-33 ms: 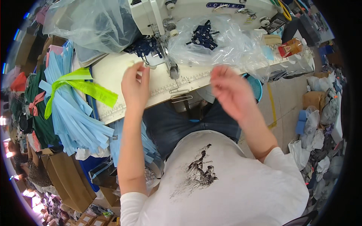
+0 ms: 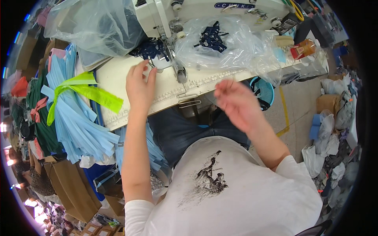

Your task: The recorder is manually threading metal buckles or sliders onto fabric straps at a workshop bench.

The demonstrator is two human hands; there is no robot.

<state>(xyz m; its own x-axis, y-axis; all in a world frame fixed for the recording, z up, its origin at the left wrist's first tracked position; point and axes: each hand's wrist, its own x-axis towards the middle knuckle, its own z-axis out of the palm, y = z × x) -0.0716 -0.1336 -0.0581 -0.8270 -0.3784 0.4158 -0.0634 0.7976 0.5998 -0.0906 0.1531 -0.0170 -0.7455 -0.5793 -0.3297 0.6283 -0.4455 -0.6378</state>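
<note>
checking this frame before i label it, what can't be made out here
Head view only:
- Right hand: motion-blurred, so whether it pinches anything cannot be told.
- Needle area of the sewing machine: partly hidden by the left hand and dark blue pieces.
- Contents of the clear bag: hazy through plastic, only dark blue scraps show.
- Machine top: cut off by the upper edge.

A blue oval label (image 2: 234, 5) sits on the white sewing machine (image 2: 204, 11) at the table's (image 2: 165, 88) far edge. Two clear plastic bags lie there: one (image 2: 94, 25) at the far left corner, another (image 2: 232, 45) right of the needle. Brown cardboard boxes (image 2: 73, 188) stand below the left edge.
</note>
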